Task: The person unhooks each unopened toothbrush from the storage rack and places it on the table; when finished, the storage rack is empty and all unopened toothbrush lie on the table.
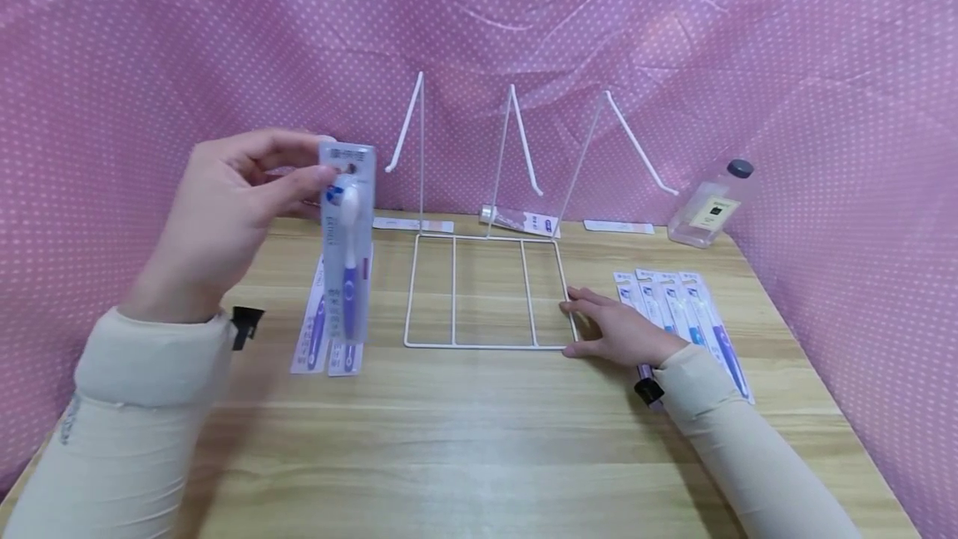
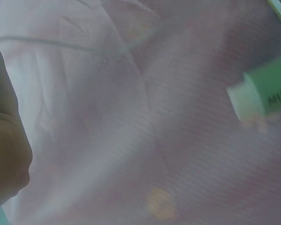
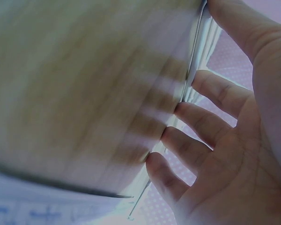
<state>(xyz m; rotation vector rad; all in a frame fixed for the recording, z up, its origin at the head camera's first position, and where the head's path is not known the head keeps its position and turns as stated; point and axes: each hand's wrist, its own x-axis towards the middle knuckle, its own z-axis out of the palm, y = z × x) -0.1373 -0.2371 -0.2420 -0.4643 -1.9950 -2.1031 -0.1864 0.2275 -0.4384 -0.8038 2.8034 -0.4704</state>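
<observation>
Up in the air at the left, my left hand (image 1: 232,206) pinches the upper part of a packaged toothbrush (image 1: 348,273) with a purple handle, which hangs upright. Two more purple toothbrush packs (image 1: 313,331) lie on the table behind it, partly covered. A white wire display rack (image 1: 486,347) with three raised hooks stands in the middle. At its right side my right hand (image 1: 617,329) touches the base frame. In the right wrist view the fingers (image 3: 187,147) are spread and fairly straight, their tips at the rack's edge. The left wrist view shows only part of the left hand (image 2: 7,154).
Several toothbrush packs (image 1: 696,314) lie in a row at the right, partly under the right forearm. A toothpaste tube (image 1: 524,221) and flat white boxes (image 1: 619,227) lie along the back. A black-capped bottle (image 1: 707,210) stands back right. Pink dotted cloth (image 1: 479,15) surrounds the table.
</observation>
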